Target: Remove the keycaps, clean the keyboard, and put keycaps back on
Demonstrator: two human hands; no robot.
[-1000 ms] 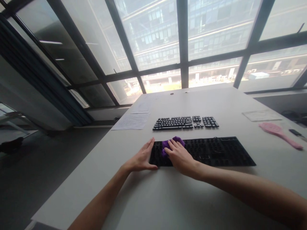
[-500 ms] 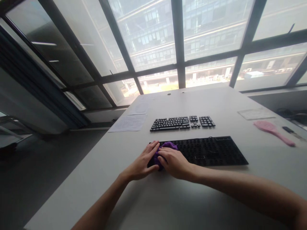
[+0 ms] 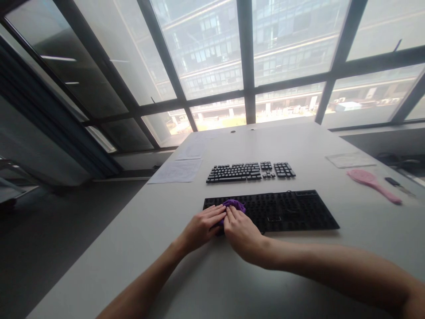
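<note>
A black keyboard base (image 3: 288, 210) with its keycaps off lies across the white desk in front of me. On its left part sits a soft, wrinkled purple mass (image 3: 235, 204); I cannot tell whether it is cleaning putty or a cloth. My left hand (image 3: 204, 225) presses on it from the left, fingers stretched together over its edge and the keyboard. From the right, my right hand (image 3: 241, 230) covers most of it, fingers together and pointing forward. Both palms hide the lower part of the mass. My fingertips nearly meet on top of it.
Loose black keycaps (image 3: 234, 172) stand in keyboard order behind the base. At right lie a pink hairbrush (image 3: 373, 184), a small dark-handled tool (image 3: 393, 181) and a flat clear bag (image 3: 350, 160). White papers (image 3: 175, 172) lie along the left desk edge. Windows rise behind the desk.
My left hand has shifted slightly right, its fingers now closer together over the purple mass. My right hand has turned to point more forward and moved a little nearer me.
</note>
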